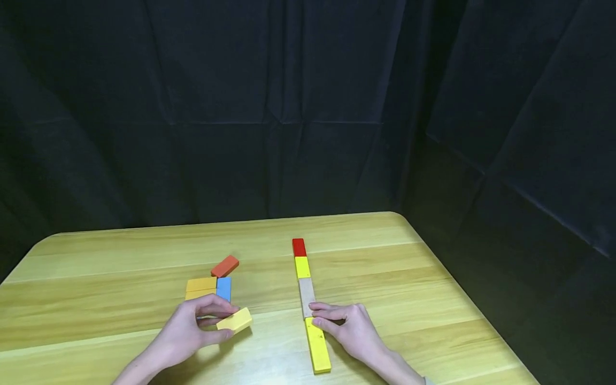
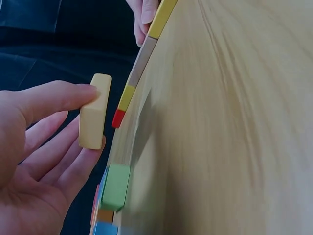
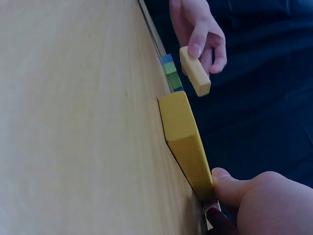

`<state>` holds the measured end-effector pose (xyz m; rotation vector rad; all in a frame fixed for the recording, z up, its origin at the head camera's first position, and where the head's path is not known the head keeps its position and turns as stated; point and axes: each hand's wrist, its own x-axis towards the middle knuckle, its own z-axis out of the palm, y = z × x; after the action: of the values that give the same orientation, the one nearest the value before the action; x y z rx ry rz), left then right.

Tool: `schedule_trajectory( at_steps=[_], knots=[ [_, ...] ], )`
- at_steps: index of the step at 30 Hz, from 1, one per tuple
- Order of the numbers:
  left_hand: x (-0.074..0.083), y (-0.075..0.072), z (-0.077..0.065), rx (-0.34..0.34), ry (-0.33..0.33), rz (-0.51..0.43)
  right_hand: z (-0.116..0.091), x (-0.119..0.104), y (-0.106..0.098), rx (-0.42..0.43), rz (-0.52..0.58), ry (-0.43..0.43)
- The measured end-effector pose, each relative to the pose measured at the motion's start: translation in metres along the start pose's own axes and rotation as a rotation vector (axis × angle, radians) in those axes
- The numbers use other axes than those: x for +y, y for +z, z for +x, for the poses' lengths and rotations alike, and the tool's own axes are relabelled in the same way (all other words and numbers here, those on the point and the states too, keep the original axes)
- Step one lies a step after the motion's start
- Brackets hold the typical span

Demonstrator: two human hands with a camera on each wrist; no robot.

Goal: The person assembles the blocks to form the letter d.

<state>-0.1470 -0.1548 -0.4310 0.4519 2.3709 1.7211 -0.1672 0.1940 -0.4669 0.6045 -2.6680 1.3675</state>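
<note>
On the wood-grained table point(image 1: 394, 267), the row of red, yellow and greyish rectangular blocks point(image 1: 306, 294) is best steadied lightly by the right hand point(image 1: 353, 329), thumb and fingertips slightly parted, while, by the left hand point(image 1: 190, 329), a pale-yellow wooden-looking block point(image 1: 236, 321) is pinched above the surface.

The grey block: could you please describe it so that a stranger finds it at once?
On the wooden table, find the straight row of blocks beside the right hand. Third from its far end lies the grey block, between two yellow ones. Only this one in the row is grey.
</note>
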Motion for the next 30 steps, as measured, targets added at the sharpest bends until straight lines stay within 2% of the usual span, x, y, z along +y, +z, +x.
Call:
schedule_trajectory(
  at_steps=[6,9,14,22,30],
  knots=[
    [0.004,0.014,0.015,0.026,0.023,0.022,0.001,0.002,0.002,0.017,-0.021,-0.027],
    [0.006,0.023,0.021,0.018,0.023,0.015,0.002,0.003,0.002,0.031,-0.033,-0.054],
    [0.011,0.036,0.029,0.001,0.025,0.005,0.002,0.003,0.003,0.029,-0.035,-0.047],
    [0.019,0.047,0.041,0.023,0.05,0.046,0.003,0.001,0.003,0.023,-0.038,-0.046],
    [0.027,0.06,0.061,0.037,0.051,0.055,0.002,0.002,0.002,0.03,-0.048,-0.042]
  ],
)
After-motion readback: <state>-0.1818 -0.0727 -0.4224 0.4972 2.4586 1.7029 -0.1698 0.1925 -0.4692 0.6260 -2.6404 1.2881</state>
